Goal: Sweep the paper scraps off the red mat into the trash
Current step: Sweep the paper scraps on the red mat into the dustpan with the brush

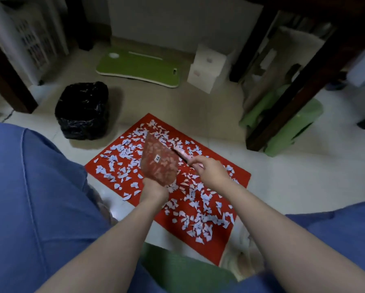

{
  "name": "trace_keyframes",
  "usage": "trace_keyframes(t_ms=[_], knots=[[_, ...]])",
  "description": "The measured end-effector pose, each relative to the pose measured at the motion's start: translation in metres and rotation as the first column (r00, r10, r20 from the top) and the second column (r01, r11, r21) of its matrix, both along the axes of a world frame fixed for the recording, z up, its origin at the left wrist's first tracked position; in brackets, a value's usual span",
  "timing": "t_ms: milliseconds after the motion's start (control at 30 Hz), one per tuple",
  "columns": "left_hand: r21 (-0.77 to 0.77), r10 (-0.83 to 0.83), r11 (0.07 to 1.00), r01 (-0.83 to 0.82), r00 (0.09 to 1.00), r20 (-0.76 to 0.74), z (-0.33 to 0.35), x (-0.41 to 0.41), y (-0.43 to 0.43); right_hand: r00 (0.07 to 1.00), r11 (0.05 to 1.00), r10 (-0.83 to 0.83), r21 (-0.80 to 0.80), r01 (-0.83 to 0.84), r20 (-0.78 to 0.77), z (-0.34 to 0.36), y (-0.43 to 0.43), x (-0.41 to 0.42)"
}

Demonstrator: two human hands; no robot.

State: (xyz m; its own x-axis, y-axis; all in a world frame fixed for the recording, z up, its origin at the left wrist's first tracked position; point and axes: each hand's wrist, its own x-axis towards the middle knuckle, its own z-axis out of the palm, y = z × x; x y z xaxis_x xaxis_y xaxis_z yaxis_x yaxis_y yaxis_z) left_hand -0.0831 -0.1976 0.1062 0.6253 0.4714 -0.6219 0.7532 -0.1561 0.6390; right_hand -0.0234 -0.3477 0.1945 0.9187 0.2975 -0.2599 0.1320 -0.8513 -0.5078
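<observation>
A red mat (239, 178) lies on the pale tiled floor, strewn with several small white-blue paper scraps (200, 220). My left hand (154, 188) grips the handle end of a translucent pink dustpan (159, 161), held tilted above the mat's middle. My right hand (209, 169) grips the pink handle of a small brush (182, 155), whose head lies behind the dustpan's right edge. A trash bin (83, 109) lined with a black bag stands open just beyond the mat's left corner.
My blue-clad knees frame the view left (29, 197) and right (335, 240). A green stool (283, 123) and a dark table leg (287, 98) stand right of the mat. A green lap desk (139, 68) and a white box (207, 70) lie further back.
</observation>
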Motion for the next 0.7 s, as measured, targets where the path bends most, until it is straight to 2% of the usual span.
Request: trace_keyframes(t_ms=[167, 333, 400, 500, 700], knots=[[-0.193, 0.149, 0.967, -0.165, 0.985, -0.092, -0.009, 0.007, -0.004, 0.995, 0.997, -0.080, -0.021, 0.079, -0.052, -0.018, -0.028, -0.003], [-0.104, 0.322, 0.937, -0.334, 0.939, -0.120, -0.019, 0.014, -0.008, 0.977, 0.994, -0.091, -0.077, 0.078, -0.191, -0.056, -0.033, -0.004], [-0.091, 0.323, 0.940, -0.330, 0.943, -0.083, -0.025, 0.015, -0.007, 0.966, 0.995, -0.056, -0.092, 0.034, -0.251, -0.073, -0.034, -0.004], [-0.049, 0.327, 0.940, -0.336, 0.935, -0.136, -0.039, 0.019, -0.002, 0.932, 0.991, 0.017, -0.119, -0.064, -0.362, -0.101, -0.036, -0.003], [0.014, 0.248, 0.968, -0.249, 0.954, -0.169, -0.059, 0.020, 0.003, 0.811, 0.973, 0.123, -0.092, -0.212, -0.571, -0.142, -0.033, -0.003]])
